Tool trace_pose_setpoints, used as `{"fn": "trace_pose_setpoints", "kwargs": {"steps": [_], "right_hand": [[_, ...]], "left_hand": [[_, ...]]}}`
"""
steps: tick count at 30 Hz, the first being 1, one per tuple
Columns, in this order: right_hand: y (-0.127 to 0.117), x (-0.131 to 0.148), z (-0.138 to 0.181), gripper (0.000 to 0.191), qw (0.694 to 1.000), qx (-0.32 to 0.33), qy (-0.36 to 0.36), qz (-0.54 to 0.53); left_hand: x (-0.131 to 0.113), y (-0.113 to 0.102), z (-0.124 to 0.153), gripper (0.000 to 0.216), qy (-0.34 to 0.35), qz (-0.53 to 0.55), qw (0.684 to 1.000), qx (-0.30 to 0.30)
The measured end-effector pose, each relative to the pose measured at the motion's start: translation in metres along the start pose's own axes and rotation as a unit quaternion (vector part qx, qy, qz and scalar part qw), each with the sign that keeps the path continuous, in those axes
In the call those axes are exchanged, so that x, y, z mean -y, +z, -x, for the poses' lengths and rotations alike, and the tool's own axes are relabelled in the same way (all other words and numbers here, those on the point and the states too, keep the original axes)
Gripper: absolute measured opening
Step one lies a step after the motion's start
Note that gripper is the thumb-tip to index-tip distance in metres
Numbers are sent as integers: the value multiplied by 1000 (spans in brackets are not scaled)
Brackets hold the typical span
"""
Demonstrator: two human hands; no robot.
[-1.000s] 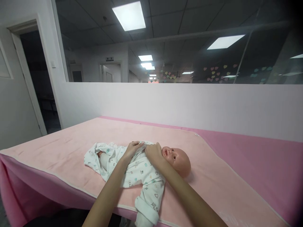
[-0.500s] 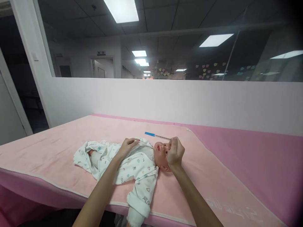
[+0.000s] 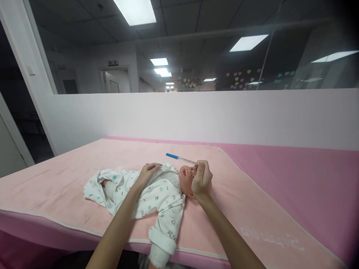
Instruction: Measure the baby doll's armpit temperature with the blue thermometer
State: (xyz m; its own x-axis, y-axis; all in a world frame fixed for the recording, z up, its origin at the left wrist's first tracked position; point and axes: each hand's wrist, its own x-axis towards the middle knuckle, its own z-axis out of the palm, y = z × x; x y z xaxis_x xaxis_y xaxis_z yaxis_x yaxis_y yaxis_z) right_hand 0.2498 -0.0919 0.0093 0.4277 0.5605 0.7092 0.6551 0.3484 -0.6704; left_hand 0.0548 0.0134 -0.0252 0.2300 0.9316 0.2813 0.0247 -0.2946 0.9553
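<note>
A baby doll (image 3: pixel 183 179) lies on its back across the mat, its head to the right and its mouth open. It wears a white patterned baby gown (image 3: pixel 157 196), with one rolled sleeve hanging over the near edge. My left hand (image 3: pixel 148 173) rests on the gown at the doll's chest, fingers stretched out over the fabric. Pinched in my right hand (image 3: pixel 202 177) is a thin glass thermometer (image 3: pixel 179 158) with a blue end pointing left. It is held above the doll's face, and my fingers hide its other end. Part of the doll's head is behind my right hand.
A light pink mat (image 3: pixel 224 209) covers much of the darker pink padded table (image 3: pixel 294 168). Behind it stands a low white wall (image 3: pixel 196 116) topped by a wide window (image 3: pixel 185 52). A dark doorway (image 3: pixel 25 112) is at the left.
The view has shifted slightly, so the scene sits a little further left. My right hand still holds the thermometer over the doll's face, and my left hand stays on its chest.
</note>
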Motion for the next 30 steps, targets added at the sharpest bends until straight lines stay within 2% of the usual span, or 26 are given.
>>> {"fn": "trace_pose_setpoints", "kwargs": {"steps": [5, 13, 19, 30], "right_hand": [[0, 4, 1, 41, 999, -7, 38, -27], [-1, 5, 4, 40, 999, -10, 21, -27], [2, 2, 4, 39, 997, -40, 0, -66], [0, 15, 8, 40, 995, -40, 15, -86]], "left_hand": [[-2, 0, 2, 38, -2, -5, 1000, 2], [-2, 1, 3, 36, -5, 4, 1000, 1], [-4, 1, 4, 38, -8, 20, 1000, 8], [-4, 1, 6, 38, 2, 14, 1000, 9]]}}
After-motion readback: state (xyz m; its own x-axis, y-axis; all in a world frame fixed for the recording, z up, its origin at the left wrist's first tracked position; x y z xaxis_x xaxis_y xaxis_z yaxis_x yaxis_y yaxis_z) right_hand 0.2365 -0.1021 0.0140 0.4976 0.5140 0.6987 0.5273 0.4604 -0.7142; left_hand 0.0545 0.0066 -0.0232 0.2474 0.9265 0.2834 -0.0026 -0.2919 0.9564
